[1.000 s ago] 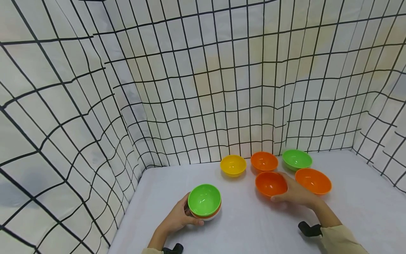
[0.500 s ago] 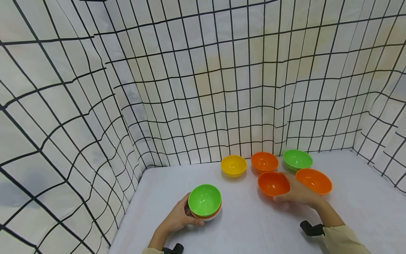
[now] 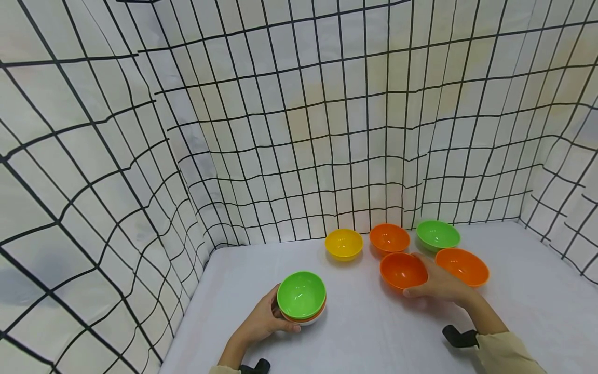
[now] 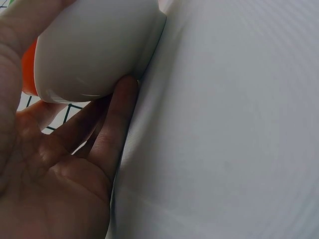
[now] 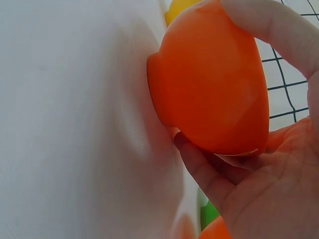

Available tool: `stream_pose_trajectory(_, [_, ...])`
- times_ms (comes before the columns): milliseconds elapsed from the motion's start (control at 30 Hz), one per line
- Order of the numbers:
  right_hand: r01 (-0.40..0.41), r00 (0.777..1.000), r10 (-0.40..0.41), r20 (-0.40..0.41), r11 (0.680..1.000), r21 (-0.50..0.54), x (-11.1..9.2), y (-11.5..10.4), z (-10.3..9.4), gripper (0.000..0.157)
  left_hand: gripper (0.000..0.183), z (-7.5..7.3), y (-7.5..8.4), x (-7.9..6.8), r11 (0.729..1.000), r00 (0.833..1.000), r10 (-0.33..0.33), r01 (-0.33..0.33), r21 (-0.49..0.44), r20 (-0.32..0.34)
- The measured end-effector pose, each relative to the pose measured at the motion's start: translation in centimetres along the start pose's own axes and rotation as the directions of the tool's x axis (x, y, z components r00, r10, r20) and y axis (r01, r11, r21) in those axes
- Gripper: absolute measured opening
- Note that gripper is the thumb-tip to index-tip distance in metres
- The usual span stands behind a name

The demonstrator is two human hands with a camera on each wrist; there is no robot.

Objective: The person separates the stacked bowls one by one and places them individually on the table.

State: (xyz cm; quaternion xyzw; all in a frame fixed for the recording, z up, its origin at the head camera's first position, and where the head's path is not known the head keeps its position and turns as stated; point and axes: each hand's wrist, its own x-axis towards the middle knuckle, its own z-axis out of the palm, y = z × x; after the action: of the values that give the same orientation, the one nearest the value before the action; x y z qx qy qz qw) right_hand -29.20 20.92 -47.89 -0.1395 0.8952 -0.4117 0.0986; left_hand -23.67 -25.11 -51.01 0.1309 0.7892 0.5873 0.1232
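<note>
On the left of the white table, my left hand (image 3: 263,319) holds a nested stack, thumb on the near side and fingers around the left. A green bowl (image 3: 301,294) tops it, an orange bowl (image 4: 29,72) sits under that, and a white bowl (image 4: 99,47) is lowest, its foot close to the cloth in the left wrist view. Right of centre, my right hand (image 3: 439,283) grips a dark orange bowl (image 3: 402,271) by its right side. The right wrist view shows its thumb at the rim and fingers under the curved wall.
Behind the gripped bowl stand a yellow bowl (image 3: 343,245), an orange bowl (image 3: 389,239) and a green bowl (image 3: 438,236). A lighter orange bowl (image 3: 461,266) lies just right of my right hand. Grid-patterned cloth walls (image 3: 299,140) enclose the table's (image 3: 355,327) back and sides.
My right hand has shifted the dark orange bowl slightly to the right, mostly in the earlier half second. The left hand and its stack have stayed in place.
</note>
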Motion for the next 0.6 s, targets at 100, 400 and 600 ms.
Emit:
stream_pose_trajectory(100, [0.000,1.000,0.000,-0.003,1.000,-0.004,-0.03,0.08,-0.03,0.106,0.106,0.03,0.14,0.02,1.000,1.000,-0.007,0.007,-0.008,0.001])
stream_pose_trajectory(400, [-0.013,1.000,0.013,0.005,1.000,0.015,-0.01,0.19,0.01,0.107,0.105,0.08,0.67,-0.16,1.000,1.000,-0.013,0.013,-0.009,0.007])
stream_pose_trajectory(600, [0.013,1.000,-0.013,-0.004,1.000,0.015,0.10,0.41,0.07,0.105,0.105,0.04,0.56,-0.21,1.000,1.000,-0.017,0.017,-0.010,0.004])
